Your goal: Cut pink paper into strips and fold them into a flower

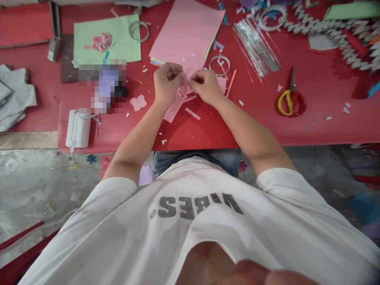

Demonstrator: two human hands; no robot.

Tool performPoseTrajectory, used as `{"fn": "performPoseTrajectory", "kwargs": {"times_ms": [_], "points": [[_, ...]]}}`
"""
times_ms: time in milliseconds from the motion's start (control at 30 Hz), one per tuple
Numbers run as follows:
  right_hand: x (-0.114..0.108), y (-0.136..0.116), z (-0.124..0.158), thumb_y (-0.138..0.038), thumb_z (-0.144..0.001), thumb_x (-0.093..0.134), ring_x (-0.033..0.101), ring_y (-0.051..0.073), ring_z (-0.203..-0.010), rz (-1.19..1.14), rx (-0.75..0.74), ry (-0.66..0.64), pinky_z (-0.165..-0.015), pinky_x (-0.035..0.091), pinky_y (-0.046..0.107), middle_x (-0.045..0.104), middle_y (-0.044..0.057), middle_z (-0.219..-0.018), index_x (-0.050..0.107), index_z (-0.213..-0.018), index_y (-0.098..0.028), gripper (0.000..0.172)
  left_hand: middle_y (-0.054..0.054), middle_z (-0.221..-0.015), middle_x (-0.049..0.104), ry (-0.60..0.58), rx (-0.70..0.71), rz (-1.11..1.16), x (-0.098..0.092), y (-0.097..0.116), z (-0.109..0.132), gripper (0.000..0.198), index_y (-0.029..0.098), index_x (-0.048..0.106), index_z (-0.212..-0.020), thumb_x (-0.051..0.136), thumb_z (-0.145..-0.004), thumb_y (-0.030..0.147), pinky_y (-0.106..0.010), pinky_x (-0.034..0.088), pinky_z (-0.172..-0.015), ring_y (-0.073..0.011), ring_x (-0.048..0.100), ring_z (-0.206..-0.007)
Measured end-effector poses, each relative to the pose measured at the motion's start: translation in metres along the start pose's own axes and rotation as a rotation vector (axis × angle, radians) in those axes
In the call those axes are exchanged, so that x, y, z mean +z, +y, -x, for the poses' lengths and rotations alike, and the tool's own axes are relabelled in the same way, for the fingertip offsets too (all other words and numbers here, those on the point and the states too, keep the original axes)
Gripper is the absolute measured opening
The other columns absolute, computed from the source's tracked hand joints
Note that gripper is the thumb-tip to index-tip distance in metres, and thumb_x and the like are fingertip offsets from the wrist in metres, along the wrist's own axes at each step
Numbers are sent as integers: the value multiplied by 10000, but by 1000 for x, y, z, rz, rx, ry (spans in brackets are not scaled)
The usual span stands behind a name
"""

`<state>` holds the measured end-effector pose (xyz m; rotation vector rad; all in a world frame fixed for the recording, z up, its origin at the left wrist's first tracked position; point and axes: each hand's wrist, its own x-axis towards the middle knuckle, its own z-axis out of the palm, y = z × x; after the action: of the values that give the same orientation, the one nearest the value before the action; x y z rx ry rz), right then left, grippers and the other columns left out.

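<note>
My left hand [168, 82] and my right hand [207, 85] meet close together over the red table, fingertips pinched. Between them is a small piece of pink paper [185, 84], partly hidden by the fingers. Directly below lie pink paper scraps [181, 92] and a pink paper strip [173, 111]. Just beyond the hands rests a stack of coloured paper [185, 33], pink on top. A pink flower-shaped cutout [138, 103] lies left of my left hand. Near my right hand are a tape roll [219, 65] and a thin pink-striped stick [231, 83].
Scissors [291, 97] with yellow and red handles lie to the right. Behind them are clear thin strips [257, 49] and another tape roll [273, 18]. On the left are green paper [121, 45] holding pink bits, a white power bank [78, 128] with a cable, and a blurred purple object [107, 87].
</note>
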<state>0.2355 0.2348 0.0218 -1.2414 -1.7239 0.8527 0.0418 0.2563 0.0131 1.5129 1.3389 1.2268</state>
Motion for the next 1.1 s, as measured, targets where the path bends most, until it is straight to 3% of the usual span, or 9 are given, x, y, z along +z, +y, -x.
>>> {"fn": "performPoseTrajectory", "kwargs": {"times_ms": [233,333,433,700,833,1000,1100], "points": [[0,-1,1,-818,-992,722,731,311,-900,-5,13,-27,-959,662,532,716,64,-794,674,-792,-283,573,3,-1065,823,-2,32,32,-1,-1,2,259,412,735,-1061,834,-869,556,-505,687,-953,-272,812,-1032],[-2,-1,1,-757,-1032,708,733,300,-907,0,27,-31,-964,663,508,729,58,-824,680,-799,-276,535,10,-1102,839,-11,32,17,-1,-1,3,284,376,728,-1113,829,-896,531,-457,675,-999,-223,789,-1056],[-2,-1,1,-702,-1047,711,736,289,-886,0,14,-21,-961,668,492,743,54,-830,693,-802,-275,493,13,-1013,827,-2,85,84,-1,2,4,270,330,738,-1075,854,-878,473,-412,675,-939,-178,764,-932],[-2,-7,1,-686,-1008,762,718,297,-835,37,-4,1,-905,681,506,736,56,-794,636,-762,-288,484,33,-886,780,1,52,160,1,6,5,167,319,755,-1015,812,-860,297,-374,656,-846,-170,733,-813],[-2,-9,2,-703,-1010,746,707,295,-844,59,-13,-3,-885,670,496,731,56,-813,614,-769,-295,492,20,-928,799,-9,53,173,0,6,5,170,362,779,-996,801,-843,292,-420,674,-892,-222,788,-882],[-2,-9,1,-698,-979,783,709,297,-853,48,2,20,-903,666,502,740,53,-821,628,-767,-300,477,0,-1029,829,-41,52,132,-1,8,4,243,329,758,-1052,813,-819,370,-464,695,-1031,-209,783,-962],[-2,-8,2,-669,-992,761,721,292,-874,54,25,17,-904,669,487,754,42,-841,632,-775,-307,442,-12,-1012,833,-36,66,144,0,7,3,230,357,780,-1005,805,-778,385,-482,708,-998,-255,810,-986]]}}
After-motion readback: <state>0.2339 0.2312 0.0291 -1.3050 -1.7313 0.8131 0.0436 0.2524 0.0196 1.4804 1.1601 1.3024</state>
